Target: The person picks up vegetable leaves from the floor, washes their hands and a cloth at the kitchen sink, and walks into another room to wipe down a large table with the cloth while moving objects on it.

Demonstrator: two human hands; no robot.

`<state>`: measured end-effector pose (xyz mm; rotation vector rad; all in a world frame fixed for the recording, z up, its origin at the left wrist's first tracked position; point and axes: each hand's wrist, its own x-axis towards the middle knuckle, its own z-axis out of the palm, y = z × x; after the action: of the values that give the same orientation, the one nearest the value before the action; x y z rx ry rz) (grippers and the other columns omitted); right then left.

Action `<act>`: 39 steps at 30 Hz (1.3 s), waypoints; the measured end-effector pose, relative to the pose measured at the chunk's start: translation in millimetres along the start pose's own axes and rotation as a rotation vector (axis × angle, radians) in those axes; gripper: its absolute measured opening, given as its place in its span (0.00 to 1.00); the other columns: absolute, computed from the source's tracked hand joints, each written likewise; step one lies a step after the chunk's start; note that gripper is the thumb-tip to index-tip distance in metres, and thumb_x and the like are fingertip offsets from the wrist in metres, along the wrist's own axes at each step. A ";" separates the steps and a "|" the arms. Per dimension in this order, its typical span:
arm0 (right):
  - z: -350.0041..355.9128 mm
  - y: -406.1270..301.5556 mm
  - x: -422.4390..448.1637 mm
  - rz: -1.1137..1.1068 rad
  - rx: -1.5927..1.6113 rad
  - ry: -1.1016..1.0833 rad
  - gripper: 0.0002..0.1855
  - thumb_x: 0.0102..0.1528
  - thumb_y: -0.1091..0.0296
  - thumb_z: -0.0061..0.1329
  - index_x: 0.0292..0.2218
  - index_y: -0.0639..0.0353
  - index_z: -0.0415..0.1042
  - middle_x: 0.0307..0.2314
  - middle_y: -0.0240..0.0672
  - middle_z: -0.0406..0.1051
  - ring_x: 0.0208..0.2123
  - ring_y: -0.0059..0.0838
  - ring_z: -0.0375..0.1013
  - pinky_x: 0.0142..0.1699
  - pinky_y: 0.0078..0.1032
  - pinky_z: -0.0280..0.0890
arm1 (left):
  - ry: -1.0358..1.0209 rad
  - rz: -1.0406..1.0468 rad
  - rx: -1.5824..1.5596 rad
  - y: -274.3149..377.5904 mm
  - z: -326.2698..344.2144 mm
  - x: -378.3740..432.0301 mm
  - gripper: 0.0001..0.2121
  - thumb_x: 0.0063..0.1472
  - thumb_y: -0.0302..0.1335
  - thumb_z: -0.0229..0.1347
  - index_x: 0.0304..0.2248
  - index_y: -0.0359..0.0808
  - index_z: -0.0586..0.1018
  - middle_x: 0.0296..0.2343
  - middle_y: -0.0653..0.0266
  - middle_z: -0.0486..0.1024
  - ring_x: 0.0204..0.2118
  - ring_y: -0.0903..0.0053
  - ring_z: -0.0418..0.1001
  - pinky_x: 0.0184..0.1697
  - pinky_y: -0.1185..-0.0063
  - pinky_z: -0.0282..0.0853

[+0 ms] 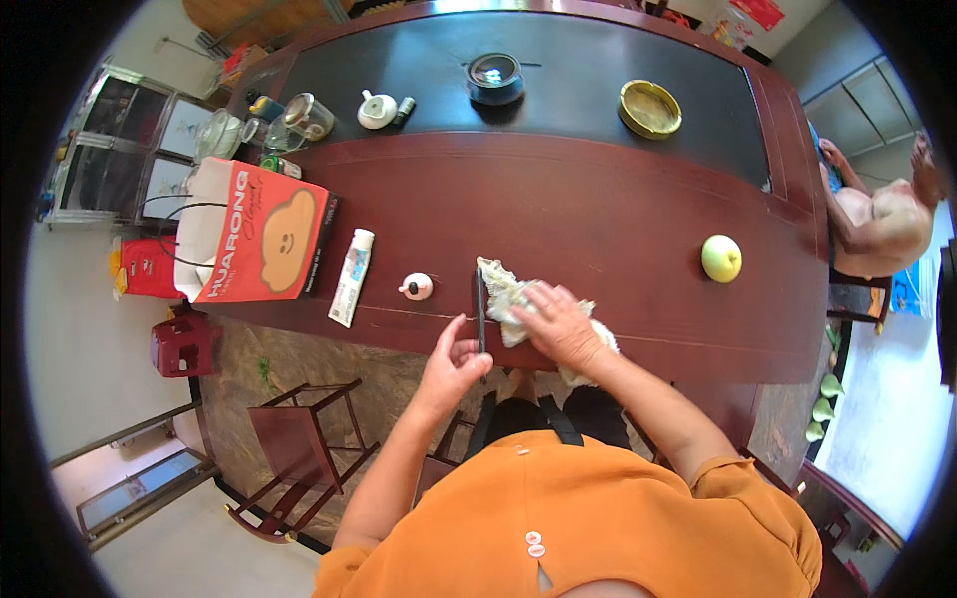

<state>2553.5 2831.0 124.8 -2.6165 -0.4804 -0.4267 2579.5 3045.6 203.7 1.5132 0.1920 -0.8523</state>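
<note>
My left hand (453,371) is at the table's front edge, its thumb and fingers around the lower part of a thin dark object (481,306). This object shows as a narrow black strip, seemingly edge-on, so its kind is unclear. Just to the right, my right hand (561,329) lies over a crumpled whitish cloth (511,303), palm down. Part of the cloth hangs over the table edge under my wrist. The cloth's tip lies close beside the strip's upper end. Left of both hands stands a small white and pink figure-like item (416,286).
On the dark red wooden table (598,202) are a white tube (351,278), a red paper bag (262,232), a green apple (721,259), a brass-coloured ashtray (650,110), a round dark container (494,79), a white teapot (377,110) and glass jars (308,116). A chair (299,448) stands left; another person (882,217) sits right.
</note>
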 end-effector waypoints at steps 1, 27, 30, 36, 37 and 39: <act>-8.0 17.1 13.8 -0.004 -0.056 0.017 0.17 0.42 0.71 0.46 0.37 0.47 0.65 0.38 0.40 0.64 0.42 0.37 0.63 0.44 0.33 0.60 | 0.012 -0.002 -0.008 2.0 -1.8 -9.2 0.36 0.48 0.29 0.55 0.55 0.35 0.49 0.36 0.59 0.66 0.34 0.79 0.67 0.38 0.79 0.64; -33.0 1.8 -79.1 0.188 -0.052 -0.022 0.23 0.39 0.74 0.49 0.40 0.51 0.67 0.42 0.43 0.63 0.45 0.44 0.62 0.49 0.39 0.57 | 0.137 0.341 0.741 2.9 36.4 60.6 0.37 0.42 0.39 0.58 0.49 0.30 0.58 0.38 0.46 0.67 0.41 0.60 0.68 0.43 0.69 0.62; -59.1 25.4 -132.5 0.294 -0.250 -0.009 0.28 0.37 0.76 0.50 0.43 0.52 0.64 0.43 0.44 0.60 0.46 0.44 0.61 0.48 0.37 0.56 | 0.176 0.314 0.983 9.1 63.4 62.7 0.37 0.41 0.38 0.57 0.49 0.32 0.57 0.37 0.43 0.66 0.41 0.53 0.64 0.44 0.65 0.62; -91.8 56.1 -197.0 0.462 -0.490 -0.068 0.28 0.38 0.73 0.48 0.45 0.53 0.62 0.43 0.44 0.59 0.43 0.43 0.61 0.44 0.37 0.58 | 0.252 0.441 1.267 -14.8 87.5 73.3 0.36 0.41 0.36 0.59 0.50 0.37 0.57 0.35 0.48 0.61 0.38 0.59 0.61 0.41 0.67 0.63; -92.4 60.2 -206.5 0.459 -0.469 -0.072 0.29 0.38 0.73 0.49 0.45 0.53 0.61 0.42 0.44 0.59 0.43 0.44 0.60 0.45 0.38 0.58 | 0.249 0.440 1.253 -17.0 91.5 74.7 0.36 0.41 0.36 0.59 0.50 0.37 0.57 0.35 0.48 0.61 0.38 0.59 0.61 0.41 0.67 0.63; -92.9 62.8 -215.8 0.441 -0.459 -0.101 0.31 0.37 0.72 0.49 0.46 0.53 0.60 0.41 0.45 0.59 0.42 0.46 0.59 0.45 0.38 0.57 | 0.317 0.485 1.345 -21.0 94.6 75.0 0.36 0.40 0.35 0.59 0.49 0.37 0.57 0.35 0.50 0.60 0.37 0.60 0.61 0.39 0.69 0.63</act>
<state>2366.0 2677.9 101.3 -3.0788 0.1991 -0.2813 2583.3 2934.8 151.6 2.7749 -0.6380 -0.2641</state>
